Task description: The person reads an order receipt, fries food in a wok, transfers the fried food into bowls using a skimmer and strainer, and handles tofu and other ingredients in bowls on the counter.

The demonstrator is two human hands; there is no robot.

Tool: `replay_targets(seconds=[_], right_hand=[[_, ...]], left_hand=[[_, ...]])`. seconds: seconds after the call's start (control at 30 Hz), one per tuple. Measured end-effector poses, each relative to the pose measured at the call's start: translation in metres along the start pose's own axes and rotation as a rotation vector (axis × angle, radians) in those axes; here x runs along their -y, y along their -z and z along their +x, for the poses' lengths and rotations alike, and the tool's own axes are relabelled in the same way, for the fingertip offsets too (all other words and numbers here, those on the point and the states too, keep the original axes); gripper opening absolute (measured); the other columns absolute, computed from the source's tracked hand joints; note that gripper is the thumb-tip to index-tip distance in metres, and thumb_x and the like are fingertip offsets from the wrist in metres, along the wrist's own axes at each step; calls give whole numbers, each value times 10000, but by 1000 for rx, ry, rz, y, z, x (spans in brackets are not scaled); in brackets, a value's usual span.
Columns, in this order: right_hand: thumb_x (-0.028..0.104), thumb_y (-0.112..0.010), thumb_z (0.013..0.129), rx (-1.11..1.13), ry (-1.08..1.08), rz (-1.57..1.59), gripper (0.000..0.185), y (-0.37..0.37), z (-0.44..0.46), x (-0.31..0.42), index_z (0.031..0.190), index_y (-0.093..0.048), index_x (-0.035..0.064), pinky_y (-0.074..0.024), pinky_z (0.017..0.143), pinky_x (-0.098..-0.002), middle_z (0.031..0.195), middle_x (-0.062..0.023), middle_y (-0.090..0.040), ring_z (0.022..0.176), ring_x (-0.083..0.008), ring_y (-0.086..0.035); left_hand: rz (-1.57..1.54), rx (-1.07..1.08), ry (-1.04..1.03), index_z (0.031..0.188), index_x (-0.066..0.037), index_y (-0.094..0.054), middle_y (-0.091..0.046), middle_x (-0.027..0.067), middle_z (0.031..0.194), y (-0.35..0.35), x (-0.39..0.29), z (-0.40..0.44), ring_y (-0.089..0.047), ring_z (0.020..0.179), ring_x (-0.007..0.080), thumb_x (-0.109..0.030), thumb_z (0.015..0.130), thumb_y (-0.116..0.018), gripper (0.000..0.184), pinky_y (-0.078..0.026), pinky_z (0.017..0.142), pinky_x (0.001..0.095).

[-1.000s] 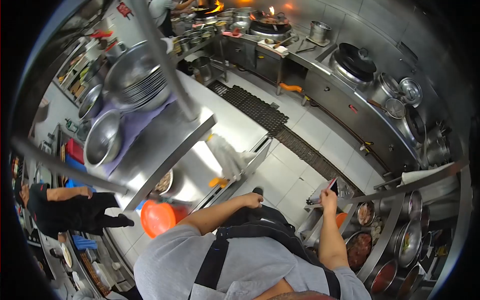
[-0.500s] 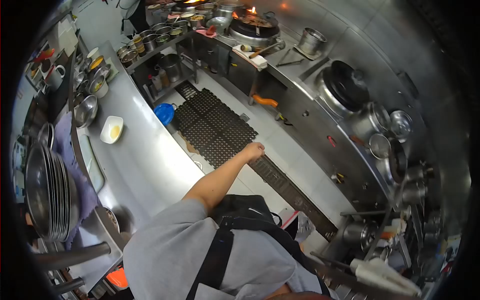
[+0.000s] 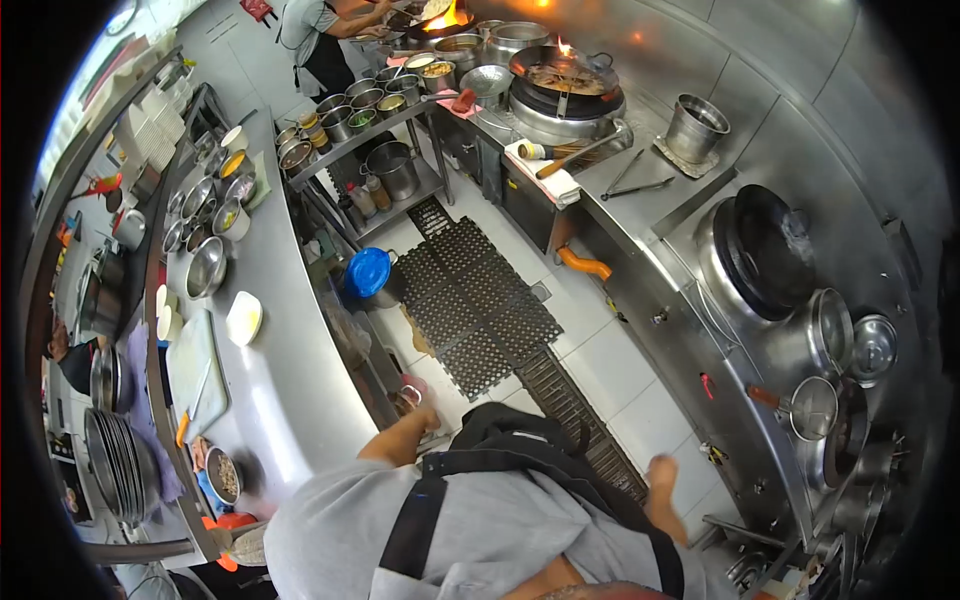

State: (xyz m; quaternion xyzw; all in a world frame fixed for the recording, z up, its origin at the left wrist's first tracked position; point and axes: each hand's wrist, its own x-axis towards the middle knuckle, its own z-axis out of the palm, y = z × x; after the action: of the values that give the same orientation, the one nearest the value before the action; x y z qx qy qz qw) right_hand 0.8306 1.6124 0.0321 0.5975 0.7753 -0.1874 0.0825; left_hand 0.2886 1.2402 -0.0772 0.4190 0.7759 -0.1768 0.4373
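Observation:
My left hand (image 3: 424,420) is low in front of me, beside the long steel counter (image 3: 285,400) on the left. Just beyond its fingers shows a pinkish container (image 3: 413,386), and I cannot make out whether they touch. Blur hides how the fingers are set. Out to the right, my right hand (image 3: 661,472) hangs over the white floor tiles, rounded and smeared by motion. No object shows in it, but its fingers cannot be told apart.
A black floor mat (image 3: 470,300) lies ahead, with a blue-topped pot (image 3: 368,272) beside it. On the left counter are a cutting board (image 3: 198,375) and knife. A flaming wok (image 3: 563,78) stands on the stove line. A co-worker (image 3: 328,40) stands at the far end.
The view has swung round, showing more of the counter and stoves. My left hand has come back from over the mat. The clear, red-edged item that my right hand held earlier no longer shows.

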Motion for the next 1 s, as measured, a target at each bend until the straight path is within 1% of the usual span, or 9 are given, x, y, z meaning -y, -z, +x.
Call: replay_targets(seconds=[0.07,0.2,0.4,0.53,0.63,0.7,0.83,0.93,1.0], right_hand=[[107,-528,749,-310,129,-101,168,54,74,41,645,-619,10,-480,598,-446,632,-193,-589,622,-379,-589],[174,-526,811,-310,216,-37,205,158,184,168,750,-638,14,-483,721,-456,796,-218,-627,791,-375,-616],[160,-526,797,-189,391,32,185,147,234,362,849,-670,56,-520,710,-401,771,-198,-646,713,-324,-647],[149,-514,787,362,275,210,192,92,216,466,846,-667,48,-531,598,-358,712,-179,-645,531,-235,-638],[170,-537,795,372,649,-147,195,82,207,527,870,-664,42,-524,629,-373,733,-179,-646,599,-284,-645],[208,-549,811,208,862,-144,210,110,211,568,889,-661,48,-514,666,-390,774,-178,-647,694,-330,-640],[174,-582,811,-63,790,161,168,185,253,648,918,-664,74,-505,693,-394,819,-176,-649,758,-337,-637],[174,-602,793,-160,641,406,176,226,299,694,927,-646,68,-491,676,-383,793,-162,-650,736,-318,-635],[98,-623,796,-315,675,626,176,241,338,720,952,-638,18,-490,672,-362,838,-150,-653,703,-273,-622]], left_hand=[[-134,90,55,943,-36,-675,-643,170,1003,5,-4,-50,-622,932,320,-280,723,-515,365,-489,799,386],[-686,-7,196,880,-15,-679,-670,158,881,13,-25,-68,-656,747,291,-214,722,-533,293,-521,637,408],[-1052,30,360,863,-19,-679,-670,145,810,67,-3,-45,-657,652,263,-187,725,-545,256,-523,539,396],[-995,-45,304,863,-22,-678,-667,139,788,109,79,5,-655,623,254,-183,726,-549,247,-521,510,387],[-1041,-240,320,864,-25,-677,-665,134,771,168,162,49,-653,602,247,-180,728,-553,240,-519,489,380],[-1360,-417,422,967,-30,-601,-605,108,704,211,203,55,-585,565,241,-113,789,-531,209,-482,481,384],[-1554,-515,554,962,-52,-634,-604,81,652,298,238,40,-605,583,200,-119,766,-576,215,-542,560,351],[-1372,-453,506,992,-105,-618,-607,43,789,298,259,68,-582,651,190,-163,786,-588,216,-502,556,367],[-808,-481,147,901,-52,-633,-592,66,630,269,276,91,-587,551,223,-139,789,-535,173,-506,472,403]])
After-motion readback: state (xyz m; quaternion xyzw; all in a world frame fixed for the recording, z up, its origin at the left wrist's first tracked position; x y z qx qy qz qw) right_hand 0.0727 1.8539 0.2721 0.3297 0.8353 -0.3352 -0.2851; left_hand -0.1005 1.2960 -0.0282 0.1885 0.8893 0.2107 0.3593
